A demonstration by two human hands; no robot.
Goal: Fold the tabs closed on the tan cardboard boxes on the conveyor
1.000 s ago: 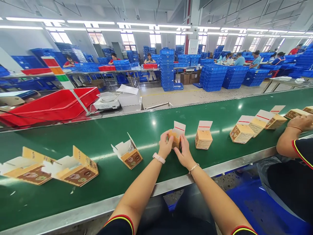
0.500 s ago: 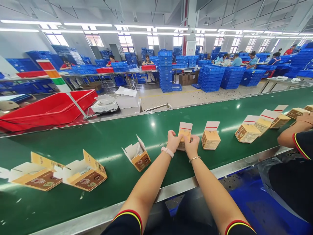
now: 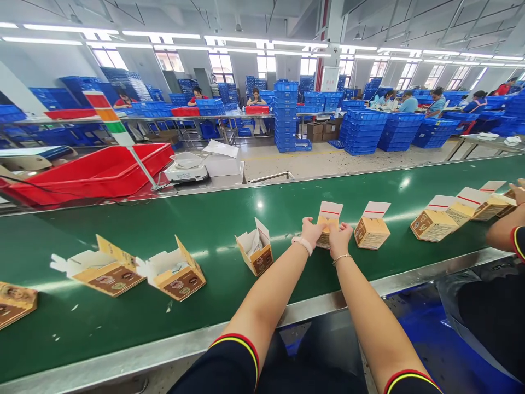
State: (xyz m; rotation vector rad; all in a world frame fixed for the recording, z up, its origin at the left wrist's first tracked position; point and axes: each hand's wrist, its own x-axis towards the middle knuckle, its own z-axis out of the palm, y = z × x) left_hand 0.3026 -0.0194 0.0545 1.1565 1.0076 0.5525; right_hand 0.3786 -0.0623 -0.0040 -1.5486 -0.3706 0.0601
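My left hand (image 3: 311, 232) and my right hand (image 3: 340, 239) grip a small yellow-and-brown carton (image 3: 324, 239) from both sides, fingers and thumbs bent around its top. Its white flap with a red stripe (image 3: 331, 209) stands up behind my fingertips. Just right of my right hand is another carton (image 3: 372, 233), its striped flap also raised. To the left of my left forearm, an open-topped carton (image 3: 261, 257) shows a clear bag (image 3: 255, 243) inside. Two more open cartons (image 3: 182, 280) (image 3: 115, 278) lie farther left, flaps spread.
The cartons rest on a green conveyor belt (image 3: 229, 213) with a metal edge (image 3: 311, 309). Several cartons (image 3: 435, 224) cluster at right, where a co-worker's arm (image 3: 504, 230) reaches in. Past the belt stand a red bin (image 3: 102, 169), a scale (image 3: 186, 168) and stacked blue crates (image 3: 285, 120).
The cartons and both my hands have shifted rightward along the belt, with my grip on the carton kept. The view has turned slightly, and another carton has appeared at the far left.
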